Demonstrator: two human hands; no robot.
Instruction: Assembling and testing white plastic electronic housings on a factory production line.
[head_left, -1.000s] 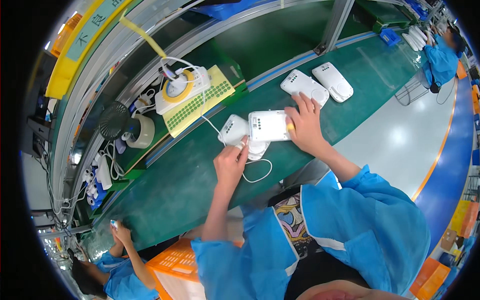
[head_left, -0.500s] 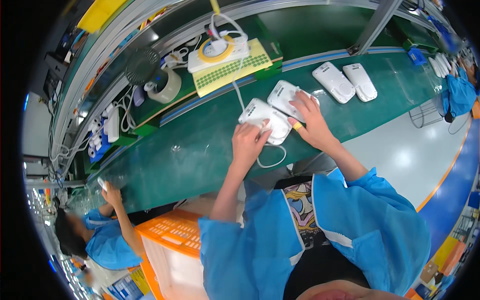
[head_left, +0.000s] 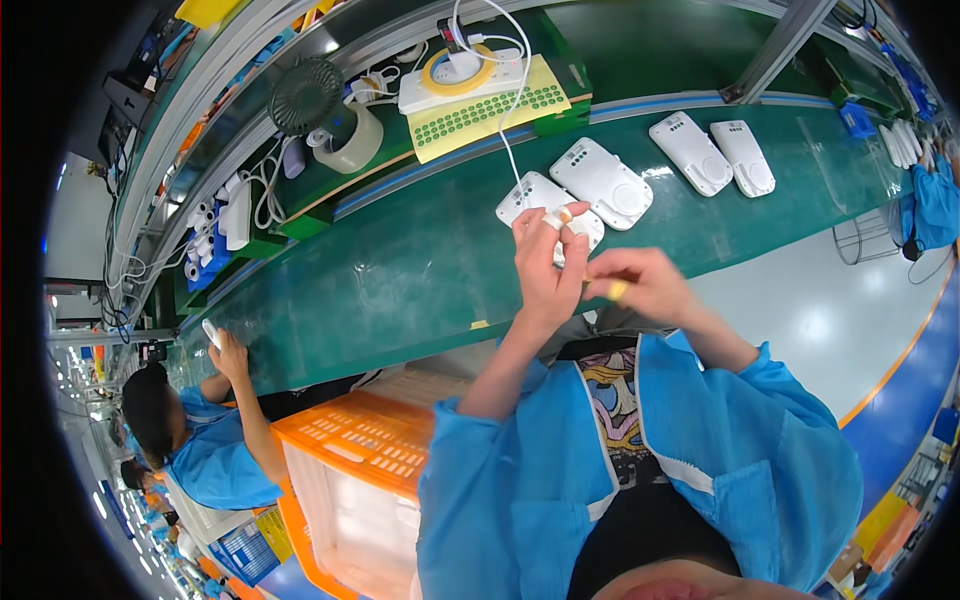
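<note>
My left hand [head_left: 548, 268] is raised over the near end of a white handheld-shaped device [head_left: 540, 190], its fingers bent and partly covering it. Pale wraps show on those fingers. Close beside it, my right hand [head_left: 645, 285], with a yellow band on one finger, has thumb and fingertips pinched together; it is slightly blurred. Whatever either hand holds is too small or hidden to make out. A white cable [head_left: 512, 140] runs down to the device. Touching that device on its right lies a second white device [head_left: 602, 185] with a round disc at its near end.
Two more white devices [head_left: 690, 155] lie farther right on the green mat [head_left: 400, 270]. Behind stand a power strip [head_left: 420, 92] with a tape roll, a yellow dotted sheet [head_left: 490, 110] and a small fan [head_left: 308, 98]. An orange crate [head_left: 350, 440] and a co-worker [head_left: 215, 450] are at left.
Both hands have lifted off the two nearer devices and come together near the mat's front edge. The cable loop below the left hand is out of sight. My view has shifted slightly.
</note>
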